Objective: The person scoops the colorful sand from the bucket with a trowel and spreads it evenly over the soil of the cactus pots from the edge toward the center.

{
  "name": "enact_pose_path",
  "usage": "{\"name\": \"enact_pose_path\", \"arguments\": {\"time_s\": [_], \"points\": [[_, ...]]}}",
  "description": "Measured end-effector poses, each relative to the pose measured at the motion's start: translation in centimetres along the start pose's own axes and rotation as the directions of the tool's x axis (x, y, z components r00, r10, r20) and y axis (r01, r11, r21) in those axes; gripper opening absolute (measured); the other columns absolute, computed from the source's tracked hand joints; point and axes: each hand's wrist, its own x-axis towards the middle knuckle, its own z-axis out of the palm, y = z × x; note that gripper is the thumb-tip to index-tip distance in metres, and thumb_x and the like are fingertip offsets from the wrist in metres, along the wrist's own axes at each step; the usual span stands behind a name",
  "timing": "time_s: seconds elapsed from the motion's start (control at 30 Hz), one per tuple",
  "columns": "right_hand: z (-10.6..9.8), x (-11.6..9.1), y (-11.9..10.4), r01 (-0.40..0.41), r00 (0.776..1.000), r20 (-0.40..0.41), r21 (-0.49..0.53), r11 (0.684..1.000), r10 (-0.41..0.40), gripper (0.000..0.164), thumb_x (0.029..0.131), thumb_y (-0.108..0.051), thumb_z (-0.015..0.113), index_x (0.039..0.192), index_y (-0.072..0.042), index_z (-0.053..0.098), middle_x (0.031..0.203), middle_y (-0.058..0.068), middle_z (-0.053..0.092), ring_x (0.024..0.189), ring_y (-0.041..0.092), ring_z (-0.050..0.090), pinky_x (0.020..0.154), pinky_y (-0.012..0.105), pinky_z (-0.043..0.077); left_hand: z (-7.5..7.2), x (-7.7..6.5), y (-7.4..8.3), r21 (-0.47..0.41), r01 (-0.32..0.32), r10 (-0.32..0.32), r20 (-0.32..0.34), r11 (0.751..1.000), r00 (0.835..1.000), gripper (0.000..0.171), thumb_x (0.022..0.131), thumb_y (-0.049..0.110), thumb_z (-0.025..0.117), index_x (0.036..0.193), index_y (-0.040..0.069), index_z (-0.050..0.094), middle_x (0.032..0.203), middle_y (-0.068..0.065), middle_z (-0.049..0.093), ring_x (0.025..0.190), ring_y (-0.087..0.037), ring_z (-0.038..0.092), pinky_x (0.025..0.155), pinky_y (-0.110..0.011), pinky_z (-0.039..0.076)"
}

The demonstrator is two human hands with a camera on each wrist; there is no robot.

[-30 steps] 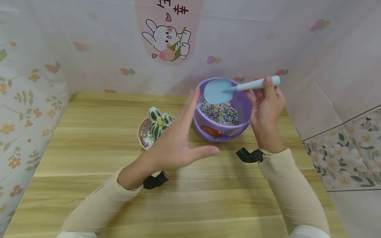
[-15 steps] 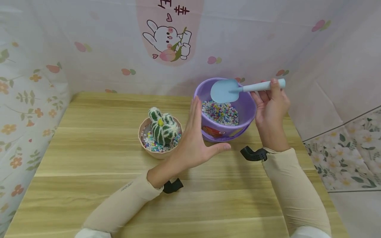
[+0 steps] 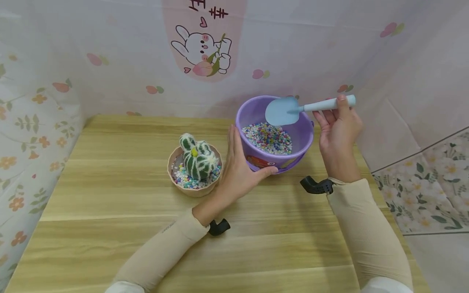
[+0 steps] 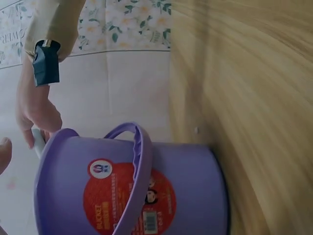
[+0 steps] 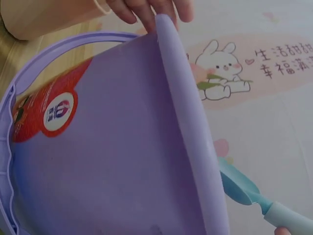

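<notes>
My right hand (image 3: pixel 340 134) pinches the white handle of a light blue toy shovel (image 3: pixel 283 112), thumb on top near the handle's end. Its blade hangs over the mouth of a purple bucket (image 3: pixel 303 132), and no beads show on it. Inside the bucket lie many small coloured beads (image 3: pixel 269 138). My left hand (image 3: pixel 236 175) is at the bucket's left side, fingers straight along the wall near the rim and thumb stretched across the front. The right wrist view shows its fingers (image 5: pixel 164 10) right at the rim. In the left wrist view a red label (image 4: pixel 105 196) faces out behind the lowered bucket handle (image 4: pixel 142 161).
Left of the bucket stands a peach pot (image 3: pixel 196 192) with a fuzzy toy cactus (image 3: pixel 199 165) set in coloured beads, close beside my left wrist. A wooden table (image 3: pixel 128 195) lies under everything. A printed cloth (image 3: pixel 128 61) hangs behind.
My left hand has moved right and slightly down, from in front of the pot to the bucket's side. The pot now shows in full. The shovel has shifted a little right over the bucket.
</notes>
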Motion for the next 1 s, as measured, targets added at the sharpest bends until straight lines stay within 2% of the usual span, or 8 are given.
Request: {"name": "enact_pose_path", "arguments": {"time_s": [0.2, 0.37, 0.47, 0.6, 0.7, 0.8, 1.0], "points": [[0.0, 0.4, 0.0, 0.021, 1.0, 0.013, -0.043, 0.999, -0.02, 0.024, 0.087, -0.012, 0.073, 0.103, 0.004, 0.064, 0.084, 0.014, 0.064, 0.1, 0.031, 0.069, 0.088, 0.048, 0.052, 1.1, 0.2, -0.2, 0.025, -0.011, 0.012, -0.009, 1.0, 1.0, 0.123, 0.08, 0.054, 0.074, 0.155, 0.009, -0.013, 0.161, 0.002, -0.02, 0.148, -0.015, -0.016, 0.119, -0.05, 0.01], [0.3, 0.5, 0.3, 0.077, 0.996, 0.064, -0.126, 0.989, -0.069, 0.026, 0.09, -0.013, 0.07, 0.111, 0.001, 0.066, 0.091, 0.013, 0.062, 0.1, 0.029, 0.068, 0.094, 0.046, 0.05, 1.6, 0.4, -0.3, 0.087, -0.01, 0.015, -0.056, 0.996, 0.998, 0.109, 0.09, 0.054, 0.062, 0.155, 0.005, -0.01, 0.161, -0.004, -0.019, 0.147, -0.017, -0.019, 0.12, -0.047, 0.004], [0.5, 0.5, 0.7, 0.136, 0.987, 0.114, -0.176, 0.975, -0.117, 0.024, 0.091, -0.014, 0.069, 0.109, 0.001, 0.065, 0.093, 0.014, 0.062, 0.095, 0.03, 0.068, 0.091, 0.043, 0.053, 1.8, 0.9, -0.5, 0.119, -0.011, 0.021, -0.077, 0.993, 0.997, 0.105, 0.092, 0.053, 0.059, 0.155, 0.004, -0.009, 0.161, -0.006, -0.018, 0.147, -0.018, -0.019, 0.12, -0.045, 0.003], [1.0, 0.9, 1.1, 0.205, 0.968, 0.191, -0.235, 0.95, -0.161, 0.024, 0.09, -0.014, 0.069, 0.1, 0.007, 0.062, 0.092, 0.016, 0.063, 0.087, 0.028, 0.069, 0.084, 0.041, 0.056, 2.1, 1.2, -0.8, 0.128, -0.015, 0.025, -0.079, 0.992, 0.997, 0.103, 0.094, 0.053, 0.057, 0.155, 0.003, -0.009, 0.161, -0.005, -0.019, 0.147, -0.018, -0.019, 0.121, -0.043, 0.002], [1.4, 1.4, 1.4, 0.213, 0.964, 0.217, -0.277, 0.937, -0.155, 0.026, 0.09, -0.015, 0.069, 0.098, 0.008, 0.062, 0.092, 0.016, 0.064, 0.085, 0.027, 0.069, 0.083, 0.04, 0.057, 2.2, 1.3, -0.9, 0.135, -0.014, 0.025, -0.08, 0.991, 0.997, 0.102, 0.094, 0.052, 0.057, 0.154, 0.003, -0.009, 0.161, -0.005, -0.02, 0.147, -0.018, -0.018, 0.121, -0.042, 0.002], [1.5, 1.9, 1.6, 0.203, 0.968, 0.208, -0.329, 0.922, -0.139, 0.025, 0.09, -0.016, 0.069, 0.099, 0.007, 0.063, 0.093, 0.015, 0.065, 0.086, 0.025, 0.069, 0.084, 0.04, 0.056, 2.2, 1.4, -1.0, 0.146, -0.018, 0.029, -0.079, 0.989, 0.996, 0.102, 0.094, 0.05, 0.058, 0.154, 0.002, -0.009, 0.161, -0.007, -0.019, 0.147, -0.019, -0.018, 0.121, -0.043, 0.002], [1.4, 2.6, 2.4, 0.194, 0.969, 0.224, -0.438, 0.878, -0.102, 0.024, 0.091, -0.017, 0.067, 0.099, 0.005, 0.065, 0.097, 0.015, 0.065, 0.091, 0.025, 0.069, 0.089, 0.041, 0.054, 2.1, 1.4, -1.1, 0.16, -0.018, 0.03, -0.071, 0.987, 0.997, 0.101, 0.094, 0.049, 0.057, 0.154, 0.001, -0.008, 0.161, -0.01, -0.018, 0.147, -0.02, -0.018, 0.121, -0.042, 0.002]]}}
